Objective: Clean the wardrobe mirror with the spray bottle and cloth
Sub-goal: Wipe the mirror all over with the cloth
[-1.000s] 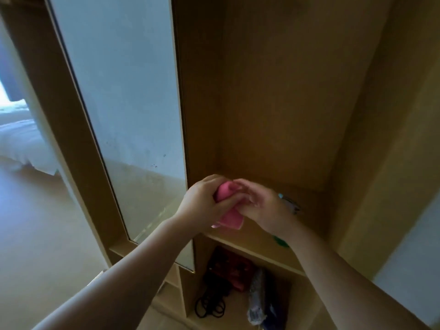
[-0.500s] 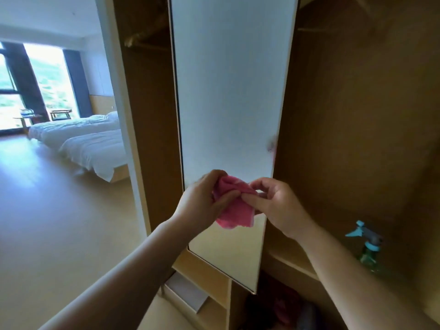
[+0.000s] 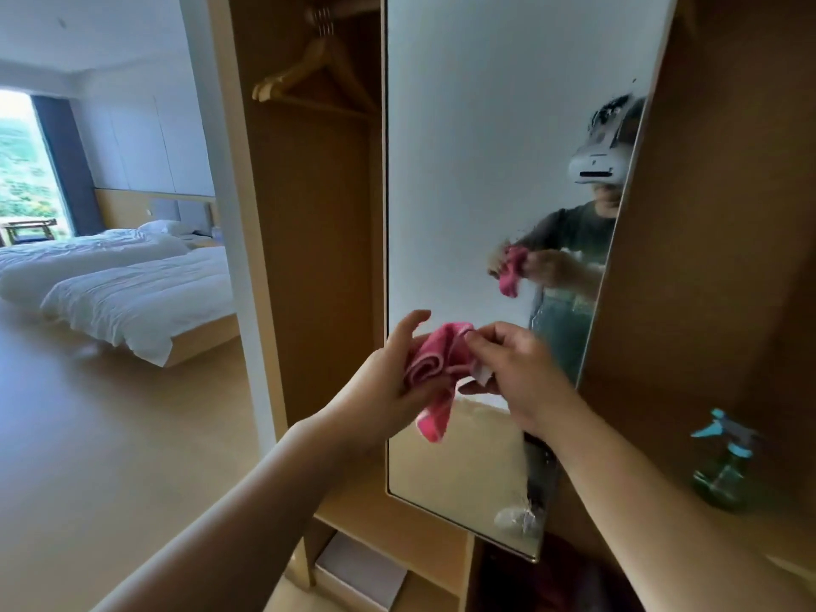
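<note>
A: At your four o'clock, the wardrobe shelf carried a single thing: the spray bottle, standing upright on the wood.

B: And what did your floor carry?

A: Out at your nine o'clock, two beds made up in white stood on it. The near bed was just beside the far bed, toward the window.

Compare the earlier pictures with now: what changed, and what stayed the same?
The pink cloth has unfolded, one end now hanging down. The left hand has loosened its grip, thumb lifted; the right hand still pinches its top edge. The spray bottle stays on the shelf, untouched.
</note>
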`<move>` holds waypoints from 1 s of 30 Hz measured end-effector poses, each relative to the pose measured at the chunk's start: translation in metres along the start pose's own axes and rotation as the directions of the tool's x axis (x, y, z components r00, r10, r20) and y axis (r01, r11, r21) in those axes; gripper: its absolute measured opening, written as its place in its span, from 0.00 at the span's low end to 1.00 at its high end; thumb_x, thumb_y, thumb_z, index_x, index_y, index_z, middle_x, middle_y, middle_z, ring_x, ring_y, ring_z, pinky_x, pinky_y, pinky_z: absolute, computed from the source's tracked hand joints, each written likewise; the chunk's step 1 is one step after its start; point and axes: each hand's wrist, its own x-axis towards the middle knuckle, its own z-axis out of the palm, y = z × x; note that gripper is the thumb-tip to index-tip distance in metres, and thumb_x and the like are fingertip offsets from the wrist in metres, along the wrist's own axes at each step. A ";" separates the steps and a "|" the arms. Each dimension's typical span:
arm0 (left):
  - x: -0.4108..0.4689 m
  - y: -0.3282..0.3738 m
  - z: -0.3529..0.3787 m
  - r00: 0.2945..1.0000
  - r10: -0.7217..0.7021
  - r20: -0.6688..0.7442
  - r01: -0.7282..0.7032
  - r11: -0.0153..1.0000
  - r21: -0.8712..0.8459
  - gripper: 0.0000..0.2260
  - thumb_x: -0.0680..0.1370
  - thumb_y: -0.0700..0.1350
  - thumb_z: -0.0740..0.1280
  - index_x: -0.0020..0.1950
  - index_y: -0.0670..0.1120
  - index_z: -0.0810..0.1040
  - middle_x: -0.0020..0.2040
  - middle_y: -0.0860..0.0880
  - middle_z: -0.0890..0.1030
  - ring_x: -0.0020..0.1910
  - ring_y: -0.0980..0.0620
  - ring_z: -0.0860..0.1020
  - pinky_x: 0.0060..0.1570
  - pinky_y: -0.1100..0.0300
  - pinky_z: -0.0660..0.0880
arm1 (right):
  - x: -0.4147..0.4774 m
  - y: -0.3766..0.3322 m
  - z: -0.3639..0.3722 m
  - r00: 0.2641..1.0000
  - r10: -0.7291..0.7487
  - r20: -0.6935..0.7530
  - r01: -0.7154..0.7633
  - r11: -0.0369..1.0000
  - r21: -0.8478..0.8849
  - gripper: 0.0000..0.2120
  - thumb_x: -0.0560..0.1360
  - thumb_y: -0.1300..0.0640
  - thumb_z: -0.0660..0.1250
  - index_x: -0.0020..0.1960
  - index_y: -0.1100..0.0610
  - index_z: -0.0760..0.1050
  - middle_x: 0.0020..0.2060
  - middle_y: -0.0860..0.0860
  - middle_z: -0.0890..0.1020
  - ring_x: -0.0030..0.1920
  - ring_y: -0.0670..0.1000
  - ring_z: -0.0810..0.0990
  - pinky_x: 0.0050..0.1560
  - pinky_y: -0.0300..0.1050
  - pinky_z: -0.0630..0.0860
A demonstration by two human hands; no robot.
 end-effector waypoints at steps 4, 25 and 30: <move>0.020 0.001 -0.024 0.980 -0.024 -0.196 0.011 0.998 -0.066 0.09 0.77 0.45 0.68 0.57 0.49 0.76 0.47 0.52 0.81 0.46 0.54 0.81 0.47 0.50 0.81 | 0.011 -0.008 -0.031 0.989 -0.031 -0.144 0.013 0.992 -0.123 0.04 0.77 0.55 0.68 0.47 0.55 0.75 0.40 0.55 0.84 0.40 0.55 0.84 0.37 0.43 0.80; 0.152 0.009 -0.058 0.995 0.074 0.072 -0.073 0.997 -0.025 0.08 0.73 0.46 0.74 0.51 0.49 0.81 0.43 0.50 0.83 0.42 0.53 0.81 0.46 0.52 0.78 | 0.081 -0.037 -0.037 0.919 -0.381 -0.102 0.299 0.841 -0.451 0.10 0.80 0.50 0.62 0.45 0.50 0.80 0.36 0.48 0.82 0.36 0.50 0.81 0.37 0.46 0.80; 0.186 -0.005 -0.081 0.979 0.201 0.025 -0.200 0.979 -0.037 0.07 0.74 0.40 0.70 0.49 0.51 0.80 0.44 0.46 0.82 0.44 0.44 0.80 0.45 0.49 0.77 | 0.096 -0.059 -0.037 0.915 -0.358 -0.188 0.187 0.787 -0.588 0.09 0.79 0.52 0.64 0.43 0.47 0.81 0.32 0.51 0.81 0.29 0.45 0.76 0.28 0.39 0.73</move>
